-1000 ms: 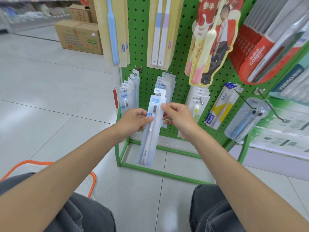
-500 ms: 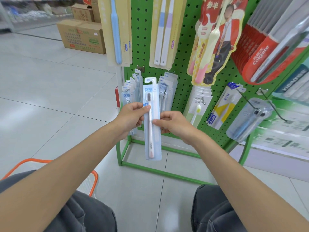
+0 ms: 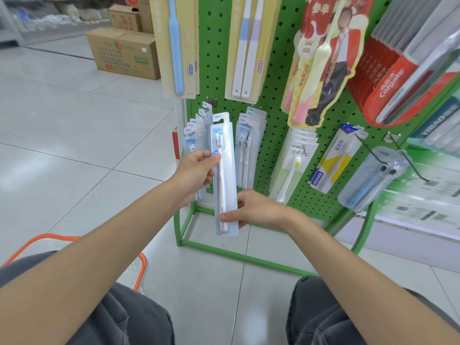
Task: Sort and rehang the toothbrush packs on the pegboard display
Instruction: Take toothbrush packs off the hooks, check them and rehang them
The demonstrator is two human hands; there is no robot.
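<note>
A pale blue toothbrush pack (image 3: 225, 180) with a pink brush stands upright in front of the green pegboard (image 3: 273, 115). My left hand (image 3: 196, 171) pinches its left edge near the brush head. My right hand (image 3: 251, 210) grips its lower end, thumb across the front. Behind my left hand hangs a row of matching blue packs (image 3: 196, 131) on a peg. A second row of twin-brush packs (image 3: 249, 143) hangs just right of the held pack.
More packs hang to the right: white ones with a yellow-headed brush (image 3: 296, 160), a yellow-and-blue pack (image 3: 333, 160), a clear case (image 3: 371, 180) on a long hook. An orange basket (image 3: 139, 270) sits by my left knee. Cardboard boxes (image 3: 124, 53) stand on the floor behind.
The pack has turned from tilted to upright and risen, its hang tab now level with the rows on the pegs. My right hand slid from the top down to the pack's lower end.
</note>
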